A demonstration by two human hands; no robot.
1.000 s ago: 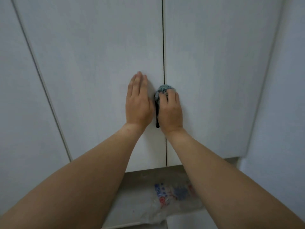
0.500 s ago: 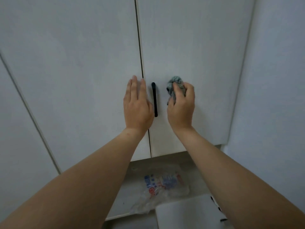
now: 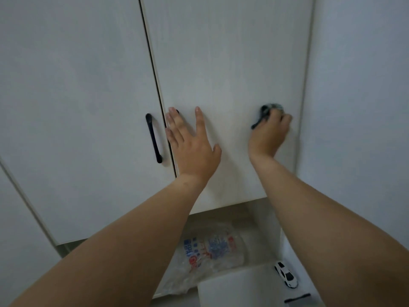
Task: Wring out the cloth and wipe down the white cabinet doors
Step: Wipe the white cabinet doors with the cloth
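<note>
Two white cabinet doors fill the view, the left door (image 3: 77, 96) and the right door (image 3: 230, 74), split by a dark vertical gap. My right hand (image 3: 269, 135) presses a bunched grey-blue cloth (image 3: 269, 109) against the right door near its right edge. My left hand (image 3: 192, 147) lies flat with fingers spread on the right door, just right of the gap, and covers most of that door's handle. The left door's black bar handle (image 3: 153, 138) is fully visible.
Below the doors is a recessed shelf with a crumpled printed plastic bag (image 3: 208, 253). A small white toy car (image 3: 286, 277) sits on a white surface (image 3: 239, 289) at the bottom right. A plain white wall panel (image 3: 358, 107) stands to the right.
My right hand has slid the cloth rightward across the right door, away from the handle toward the door's right edge. My left hand has shifted onto the right door. The view has shifted right.
</note>
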